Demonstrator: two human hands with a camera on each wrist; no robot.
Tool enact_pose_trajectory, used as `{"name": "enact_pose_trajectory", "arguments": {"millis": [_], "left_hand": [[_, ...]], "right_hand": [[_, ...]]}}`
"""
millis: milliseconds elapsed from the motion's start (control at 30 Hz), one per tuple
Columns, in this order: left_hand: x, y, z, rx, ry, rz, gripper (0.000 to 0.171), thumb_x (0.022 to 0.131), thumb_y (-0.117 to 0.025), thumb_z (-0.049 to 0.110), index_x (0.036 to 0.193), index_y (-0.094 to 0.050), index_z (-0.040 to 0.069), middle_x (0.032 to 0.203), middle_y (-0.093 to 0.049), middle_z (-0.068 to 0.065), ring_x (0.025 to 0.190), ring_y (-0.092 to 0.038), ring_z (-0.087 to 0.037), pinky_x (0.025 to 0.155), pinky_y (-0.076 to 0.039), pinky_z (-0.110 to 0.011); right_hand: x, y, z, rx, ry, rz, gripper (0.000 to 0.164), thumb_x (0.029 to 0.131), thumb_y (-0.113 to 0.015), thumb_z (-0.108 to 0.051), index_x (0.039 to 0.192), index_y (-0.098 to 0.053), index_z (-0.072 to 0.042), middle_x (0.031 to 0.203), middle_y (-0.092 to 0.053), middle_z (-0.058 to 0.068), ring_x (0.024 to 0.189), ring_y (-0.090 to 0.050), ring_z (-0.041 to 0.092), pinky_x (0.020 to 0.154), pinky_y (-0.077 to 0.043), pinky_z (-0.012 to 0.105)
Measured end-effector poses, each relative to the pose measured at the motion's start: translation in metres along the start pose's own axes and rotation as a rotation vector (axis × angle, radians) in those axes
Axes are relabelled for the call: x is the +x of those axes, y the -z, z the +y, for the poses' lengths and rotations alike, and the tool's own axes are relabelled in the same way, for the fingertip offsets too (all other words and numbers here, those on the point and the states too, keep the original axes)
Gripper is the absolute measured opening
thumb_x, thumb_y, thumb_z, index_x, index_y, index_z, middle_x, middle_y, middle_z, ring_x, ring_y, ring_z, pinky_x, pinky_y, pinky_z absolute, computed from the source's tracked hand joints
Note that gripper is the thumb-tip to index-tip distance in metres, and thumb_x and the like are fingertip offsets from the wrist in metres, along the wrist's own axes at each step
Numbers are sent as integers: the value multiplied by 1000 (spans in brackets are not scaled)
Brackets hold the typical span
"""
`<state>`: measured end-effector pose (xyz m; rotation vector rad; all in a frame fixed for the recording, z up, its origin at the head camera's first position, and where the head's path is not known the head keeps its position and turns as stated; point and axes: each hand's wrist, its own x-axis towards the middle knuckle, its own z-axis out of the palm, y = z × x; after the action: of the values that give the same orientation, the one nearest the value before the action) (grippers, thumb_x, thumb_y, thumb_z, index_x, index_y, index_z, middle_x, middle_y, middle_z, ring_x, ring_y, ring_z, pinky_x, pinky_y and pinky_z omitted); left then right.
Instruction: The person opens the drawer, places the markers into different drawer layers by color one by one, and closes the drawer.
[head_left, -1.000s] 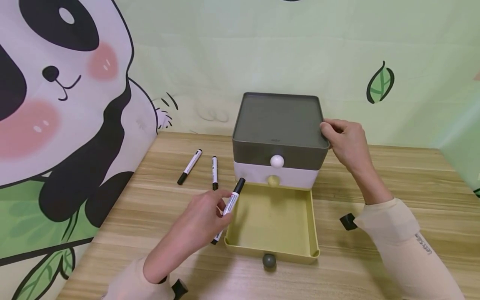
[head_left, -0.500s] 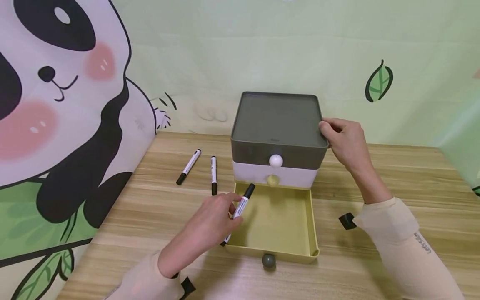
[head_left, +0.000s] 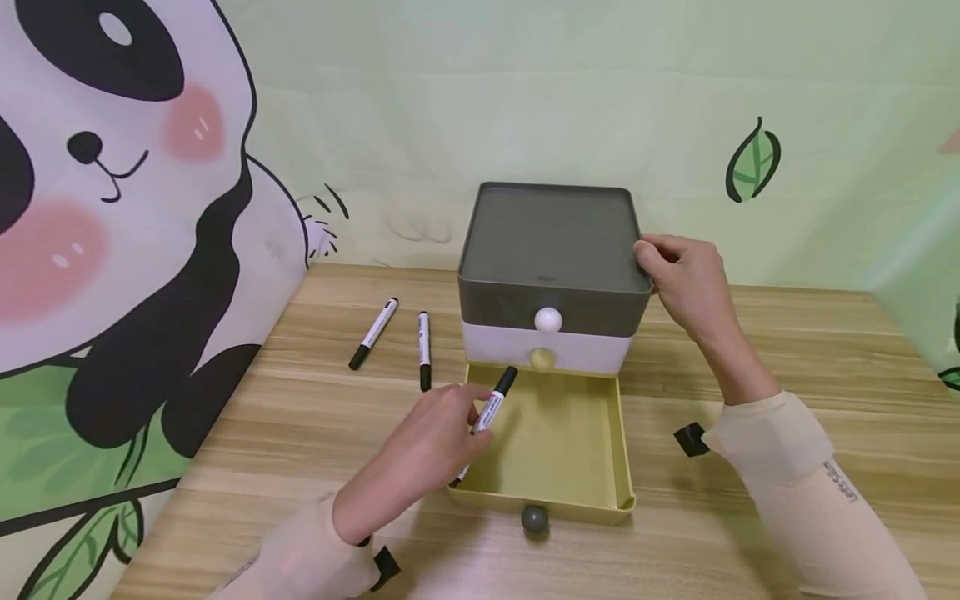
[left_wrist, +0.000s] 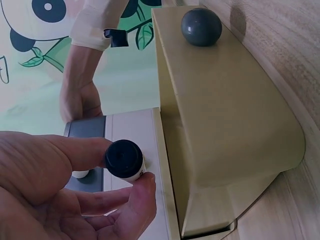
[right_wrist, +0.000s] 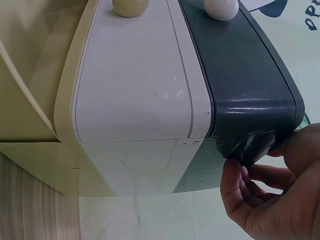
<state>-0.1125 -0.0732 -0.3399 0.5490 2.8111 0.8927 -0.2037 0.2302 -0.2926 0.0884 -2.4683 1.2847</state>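
Note:
My left hand (head_left: 431, 442) pinches a white marker (head_left: 491, 412) with black ends between thumb and fingers. It holds the marker slanted over the left side of the pulled-out yellow drawer (head_left: 577, 508). The left wrist view looks onto the marker's black end (left_wrist: 123, 157), near the drawer's side. My right hand (head_left: 693, 283) grips the right edge of the dark grey top section of a small drawer organizer (head_left: 555, 237), thumb on the rim. In the right wrist view its curled fingers (right_wrist: 232, 192) touch the organizer's side.
Two more white markers, one slanted (head_left: 373, 333) and one nearly upright in view (head_left: 425, 350), lie on the wooden table (head_left: 300, 433) left of the organizer. A grey knob (head_left: 535, 521) sticks out from the drawer front. A panda-printed backdrop (head_left: 360, 108) stands behind.
My left hand has carried the marker to the right, from the drawer's left edge to over its left part. My right hand keeps its grip on the organizer.

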Motion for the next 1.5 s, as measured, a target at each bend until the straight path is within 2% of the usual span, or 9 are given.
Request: {"name": "enact_pose_trajectory", "arguments": {"millis": [467,667,1000,1267,1500], "left_hand": [[4,-7,-3,7,1,25,42,89,-76,6,128,-66,-4,95,-71,-11,83,-65,-20,69,-55,-33],[0,-7,-3,70,9,98,44,91,-80,17,127,-67,-4,103,-68,-14,88,-67,-25,74,-57,-39],[-3,5,-11,75,51,139,42,90,-81,16,127,-69,1,103,-69,-12,87,-68,-25,72,-57,-39],[0,17,-24,88,56,210,38,91,-79,12,126,-69,1,97,-71,-12,72,-65,-18,66,-55,-39],[10,27,-43,95,63,255,38,91,-79,12,126,-69,-2,95,-73,-12,80,-68,-23,67,-55,-39]], "right_hand": [[0,-1,-1,-2,0,3,41,104,-54,-29,128,-72,-1,107,-72,22,69,-60,7,62,-49,18],[0,-1,-1,-4,6,9,41,104,-55,-30,127,-72,-2,106,-72,22,68,-60,6,61,-49,18],[-1,0,-1,6,-3,-2,42,104,-54,-30,129,-71,-1,107,-71,22,70,-60,5,62,-49,18],[-1,0,-1,9,-1,1,41,104,-55,-29,129,-72,-1,105,-71,21,69,-60,5,62,-49,18],[0,-1,0,7,0,2,41,104,-54,-29,129,-72,-1,105,-71,21,69,-59,6,61,-49,18]]}}
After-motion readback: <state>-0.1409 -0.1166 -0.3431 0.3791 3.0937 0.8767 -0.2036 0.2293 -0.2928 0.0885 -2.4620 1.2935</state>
